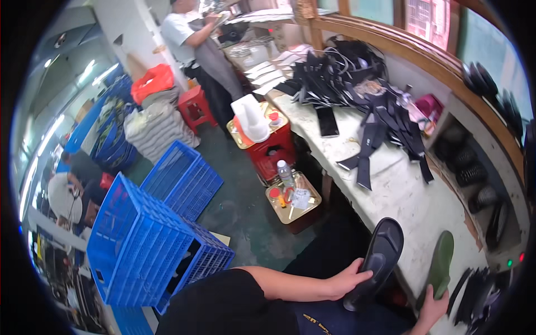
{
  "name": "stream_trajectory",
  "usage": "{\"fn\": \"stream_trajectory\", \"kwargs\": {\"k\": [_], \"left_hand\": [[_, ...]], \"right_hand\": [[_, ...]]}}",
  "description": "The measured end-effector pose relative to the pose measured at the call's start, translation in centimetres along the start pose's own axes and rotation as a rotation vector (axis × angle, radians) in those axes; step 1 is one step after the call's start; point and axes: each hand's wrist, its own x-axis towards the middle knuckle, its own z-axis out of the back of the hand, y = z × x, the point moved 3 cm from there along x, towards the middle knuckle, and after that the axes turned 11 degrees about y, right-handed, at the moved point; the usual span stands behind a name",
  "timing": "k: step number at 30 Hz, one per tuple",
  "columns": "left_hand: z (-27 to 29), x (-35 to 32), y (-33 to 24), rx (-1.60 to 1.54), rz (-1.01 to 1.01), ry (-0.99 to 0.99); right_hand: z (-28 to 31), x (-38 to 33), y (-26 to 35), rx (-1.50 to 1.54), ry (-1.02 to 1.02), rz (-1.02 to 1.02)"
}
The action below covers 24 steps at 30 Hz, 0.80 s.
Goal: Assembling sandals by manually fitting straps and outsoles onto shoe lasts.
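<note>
My left hand (349,279) grips a black shoe sole (382,254) by its side, thumb across its upper face. The sole tilts upward over my lap, beside the near edge of the white worktable (413,201). Farther right, my right hand (432,307) is closed round the lower part of a green shoe sole (442,259), which stands up at the table's near end. Beside that hand lies a stack of thin black pieces (474,296). Beyond the soles, a big heap of black straps (340,75) covers the table's far part.
Blue plastic crates (139,240) stand and lean to my left. Red-and-gold metal cans (293,201) stand beside the table, with a clear bottle (285,174) on one. A shelf (463,162) of dark items lines the right wall. Another person (195,44) stands at the far end.
</note>
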Motion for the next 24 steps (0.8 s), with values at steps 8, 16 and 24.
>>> {"fn": "stream_trajectory", "kwargs": {"k": [8, 16, 24], "left_hand": [[-0.7, 2.1, -1.4, 0.304, -0.228, -0.112], [-5.6, 2.0, -1.1, -0.195, -0.222, 0.097], [-3.7, 1.7, -2.4, -0.287, -0.112, 0.1]], "right_hand": [[1.3, -2.3, -0.4, 0.525, 0.104, 0.009], [-3.0, -11.8, 12.2, -0.01, -0.043, 0.594], [-2.1, -13.3, 10.8, 0.199, 0.223, 0.659]]}}
